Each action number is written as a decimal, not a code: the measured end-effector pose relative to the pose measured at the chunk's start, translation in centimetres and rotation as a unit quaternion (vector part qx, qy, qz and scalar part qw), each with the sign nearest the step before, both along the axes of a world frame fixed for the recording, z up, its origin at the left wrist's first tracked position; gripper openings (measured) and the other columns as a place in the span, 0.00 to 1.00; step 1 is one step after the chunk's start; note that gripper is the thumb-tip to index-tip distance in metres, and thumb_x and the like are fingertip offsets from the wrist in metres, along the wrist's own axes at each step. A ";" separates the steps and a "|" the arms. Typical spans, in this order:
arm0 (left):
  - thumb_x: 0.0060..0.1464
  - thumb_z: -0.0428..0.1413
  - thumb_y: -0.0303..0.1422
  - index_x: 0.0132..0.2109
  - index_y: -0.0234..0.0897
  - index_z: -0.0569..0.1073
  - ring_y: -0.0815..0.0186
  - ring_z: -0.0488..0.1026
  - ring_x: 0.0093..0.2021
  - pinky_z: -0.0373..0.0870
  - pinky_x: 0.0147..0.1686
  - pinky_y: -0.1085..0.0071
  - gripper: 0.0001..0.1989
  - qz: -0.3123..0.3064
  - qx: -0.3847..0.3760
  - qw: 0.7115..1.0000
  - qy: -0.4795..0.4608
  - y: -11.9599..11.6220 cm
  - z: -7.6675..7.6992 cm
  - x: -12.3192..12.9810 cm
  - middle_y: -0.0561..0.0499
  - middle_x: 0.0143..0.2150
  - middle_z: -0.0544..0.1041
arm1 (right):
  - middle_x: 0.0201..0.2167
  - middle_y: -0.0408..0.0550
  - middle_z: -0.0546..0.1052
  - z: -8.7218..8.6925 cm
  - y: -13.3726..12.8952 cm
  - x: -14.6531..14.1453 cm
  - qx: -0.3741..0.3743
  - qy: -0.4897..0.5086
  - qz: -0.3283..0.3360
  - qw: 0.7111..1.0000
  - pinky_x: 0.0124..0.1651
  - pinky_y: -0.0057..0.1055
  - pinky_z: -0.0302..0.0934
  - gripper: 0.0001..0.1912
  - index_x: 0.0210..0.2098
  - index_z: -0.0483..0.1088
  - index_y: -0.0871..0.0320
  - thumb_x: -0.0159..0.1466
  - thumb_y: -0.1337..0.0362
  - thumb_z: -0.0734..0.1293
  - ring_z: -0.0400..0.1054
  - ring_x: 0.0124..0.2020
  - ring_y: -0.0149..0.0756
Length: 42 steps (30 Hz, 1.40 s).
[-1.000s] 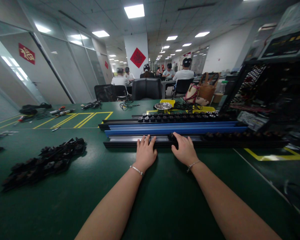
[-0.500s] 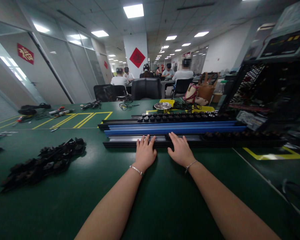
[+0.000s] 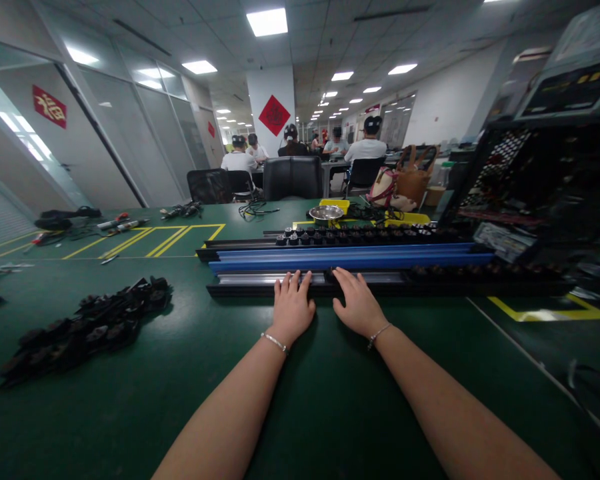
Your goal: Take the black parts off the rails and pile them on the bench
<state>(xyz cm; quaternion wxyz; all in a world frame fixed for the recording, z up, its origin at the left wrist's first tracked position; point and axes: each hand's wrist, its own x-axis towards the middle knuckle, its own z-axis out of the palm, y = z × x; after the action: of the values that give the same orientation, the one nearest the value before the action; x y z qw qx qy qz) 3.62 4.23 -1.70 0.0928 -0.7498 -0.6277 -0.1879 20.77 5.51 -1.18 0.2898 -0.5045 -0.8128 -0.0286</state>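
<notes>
A long black rail (image 3: 240,288) with a shiny silver channel lies crosswise on the green table. My left hand (image 3: 294,308) rests on it with fingers spread over the channel. To the right, my right hand (image 3: 359,305) has its fingers stretched out on the same rail. Its fingertips touch a small black piece (image 3: 331,274) in the channel, partly hidden by the hand. More black pieces (image 3: 450,272) sit in a row in the rail's right part. Just behind lies a blue rail (image 3: 340,256).
Another black rail (image 3: 240,246) with a row of black sockets stands behind the blue one. A heap of black parts (image 3: 90,327) lies at left. At the back are a metal bowl (image 3: 326,212) and yellow trays (image 3: 407,219). Black equipment (image 3: 540,167) rises at right. Several people sit beyond.
My right hand has slid slightly left along the rail, and the small black piece at its fingertips has shifted left too. My left hand has stayed almost in place.
</notes>
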 end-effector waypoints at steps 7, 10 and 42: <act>0.54 0.50 0.37 0.65 0.44 0.53 0.54 0.50 0.65 0.45 0.63 0.52 0.32 0.007 -0.003 1.000 -0.001 0.0 0.1 0.1 0.47 0.66 0.58 | 0.54 0.59 0.69 -0.4 0.2 0.0 0.017 0.023 -0.063 0.998 0.64 0.48 0.44 0.24 0.53 0.63 0.66 0.57 0.67 0.58 0.59 0.58 0.44; 0.54 0.50 0.37 0.65 0.44 0.53 0.55 0.50 0.65 0.45 0.63 0.52 0.32 0.005 0.000 1.000 -0.003 0.0 0.0 0.1 0.47 0.65 0.58 | 0.50 0.57 0.72 -0.5 0.1 0.0 0.002 0.009 -0.077 0.997 0.64 0.49 0.42 0.20 0.49 0.66 0.64 0.58 0.67 0.58 0.62 0.55 0.44; 0.52 0.53 0.39 0.66 0.56 0.49 0.45 0.47 0.66 0.45 0.60 0.44 0.36 0.010 -0.021 1.000 0.013 -0.4 0.7 0.8 0.46 0.67 0.54 | 0.56 0.50 0.68 -0.1 -0.6 -0.5 -0.046 -0.029 -0.023 0.998 0.64 0.59 0.31 0.26 0.56 0.61 0.56 0.57 0.66 0.59 0.52 0.62 0.44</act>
<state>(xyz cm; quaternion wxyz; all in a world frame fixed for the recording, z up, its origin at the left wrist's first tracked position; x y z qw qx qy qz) 4.38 3.85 -0.96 0.0872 -0.7477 -0.6376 -0.1639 20.22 4.88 -1.33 0.2415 -0.5350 -0.8095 -0.0127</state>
